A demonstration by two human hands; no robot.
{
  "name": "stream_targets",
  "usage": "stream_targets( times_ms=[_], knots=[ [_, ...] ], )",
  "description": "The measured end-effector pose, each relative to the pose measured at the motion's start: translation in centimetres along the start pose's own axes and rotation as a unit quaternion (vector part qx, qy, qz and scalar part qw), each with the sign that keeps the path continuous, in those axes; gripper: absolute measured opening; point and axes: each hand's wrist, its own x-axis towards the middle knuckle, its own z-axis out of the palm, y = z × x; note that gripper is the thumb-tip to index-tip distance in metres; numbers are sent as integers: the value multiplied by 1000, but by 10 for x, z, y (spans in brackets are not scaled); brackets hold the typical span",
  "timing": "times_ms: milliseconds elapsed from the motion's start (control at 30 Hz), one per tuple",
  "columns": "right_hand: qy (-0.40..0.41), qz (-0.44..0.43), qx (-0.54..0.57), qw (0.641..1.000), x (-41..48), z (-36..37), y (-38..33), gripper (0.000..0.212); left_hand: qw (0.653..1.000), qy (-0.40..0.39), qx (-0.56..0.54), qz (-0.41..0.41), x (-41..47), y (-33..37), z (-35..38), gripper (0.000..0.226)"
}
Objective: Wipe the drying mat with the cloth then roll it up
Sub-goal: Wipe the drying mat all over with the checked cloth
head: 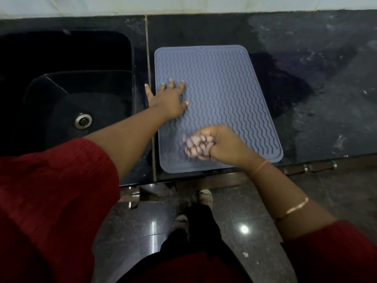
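Observation:
A grey-blue drying mat [222,88] with wavy ridges lies flat on the black counter, its near edge close to the counter's front. My left hand [169,99] rests flat on the mat's left edge, fingers spread, the little finger off the mat on the counter. My right hand [222,142] is closed around a bunched checked cloth [195,147], which is blurred and sits on the mat's near part.
A black sink [67,82] with a metal drain [83,120] lies left of the mat. A wet dark patch [281,88] spreads on the counter to the mat's right. White wall tiles [183,5] run behind. The glossy floor and my feet show below.

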Motion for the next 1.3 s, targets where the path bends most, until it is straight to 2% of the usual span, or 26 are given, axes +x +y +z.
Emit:
stream_targets(
  times_ms=[67,100,233,333,433,533,600,767,867,967,1067,1200,1300],
  knots=[
    [49,-13,-14,999,15,3,-4,16,999,-16,-40,12,-8,-3,7,74],
    [52,-10,-31,998,20,7,-4,19,998,-31,-49,13,-13,-4,11,76],
    [30,-3,-78,997,2,22,9,43,998,-40,-38,7,-20,-9,22,75],
    [-15,-14,-123,992,-23,27,15,48,999,-39,-19,10,-21,-9,20,73],
    [-64,6,-49,997,-25,17,7,42,999,-42,-6,5,-23,-3,17,73],
    [4,-1,5,1000,-7,3,-2,28,999,-38,-20,-1,-25,1,15,75],
    [36,-11,-38,999,2,0,-3,25,999,-39,-29,1,-29,-1,17,80],
    [-9,31,-75,997,-26,15,9,44,999,-49,-20,-2,-31,-3,18,82],
    [-48,45,-51,996,-34,9,11,42,999,-35,-6,-5,-33,3,17,79],
    [3,25,-7,1000,-20,3,7,29,1000,5,-21,11,-40,7,19,74],
    [63,5,-53,997,-8,9,8,21,999,12,-39,21,-45,5,26,73],
    [20,24,-46,998,-29,20,19,39,999,12,-25,22,-45,1,31,73],
    [-35,28,-8,999,-34,11,20,32,999,9,-26,24,-41,2,31,72]
  ],
)
